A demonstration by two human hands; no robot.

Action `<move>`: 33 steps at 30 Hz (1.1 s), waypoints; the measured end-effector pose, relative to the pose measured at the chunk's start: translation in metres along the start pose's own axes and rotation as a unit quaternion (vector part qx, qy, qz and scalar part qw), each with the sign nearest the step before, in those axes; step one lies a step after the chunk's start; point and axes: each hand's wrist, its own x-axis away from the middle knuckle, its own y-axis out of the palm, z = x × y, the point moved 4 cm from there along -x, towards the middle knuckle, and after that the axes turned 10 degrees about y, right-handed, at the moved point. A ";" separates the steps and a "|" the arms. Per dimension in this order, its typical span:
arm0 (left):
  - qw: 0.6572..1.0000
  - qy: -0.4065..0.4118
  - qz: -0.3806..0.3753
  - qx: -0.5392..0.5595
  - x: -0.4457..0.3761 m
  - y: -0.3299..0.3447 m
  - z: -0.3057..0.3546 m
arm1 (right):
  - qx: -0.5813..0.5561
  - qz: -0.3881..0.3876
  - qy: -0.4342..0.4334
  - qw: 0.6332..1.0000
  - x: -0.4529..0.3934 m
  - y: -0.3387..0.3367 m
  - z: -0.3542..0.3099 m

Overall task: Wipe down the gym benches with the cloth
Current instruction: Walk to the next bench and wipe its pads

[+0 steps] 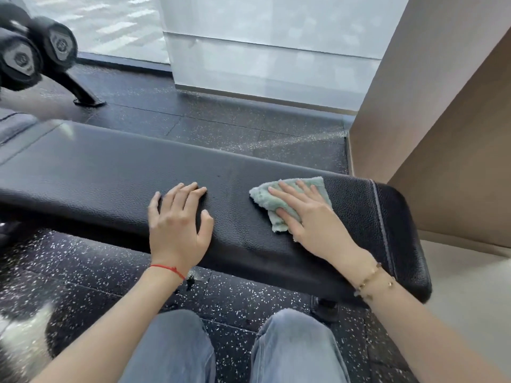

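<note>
My worktop [110,172], the black padded bench, runs long left to right in front of me. Most of its unwiped length lies left of the cloth [265,193], which my right hand [307,214] presses flat near the right end. My left hand [177,217] rests spread in that path. Dumbbells [33,51] sit far left.

Bright daylight enters from the far window [116,26], glaring on the bench [83,167]; left edges blur, wide-angle bent.
</note>
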 end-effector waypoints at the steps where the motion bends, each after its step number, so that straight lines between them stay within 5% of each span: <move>1: 1.000 0.001 -0.003 -0.001 0.000 0.000 0.000 | 0.003 0.004 0.018 1.000 -0.020 0.003 0.001; 8: 0.999 -0.024 0.016 0.045 -0.001 -0.005 -0.001 | 0.041 0.003 0.050 0.998 -0.114 0.039 -0.041; 17: 0.997 -0.023 -0.031 0.069 -0.006 -0.014 -0.007 | -0.003 -0.042 -0.080 0.996 -0.012 0.030 -0.062; 26: 0.999 -0.028 -0.023 0.041 0.002 -0.070 -0.099 | 0.020 -0.003 0.077 0.997 -0.130 0.053 -0.081; 33: 0.996 0.029 -0.057 0.059 -0.012 -0.056 -0.133 | -0.001 -0.033 -0.002 0.999 -0.082 0.075 -0.139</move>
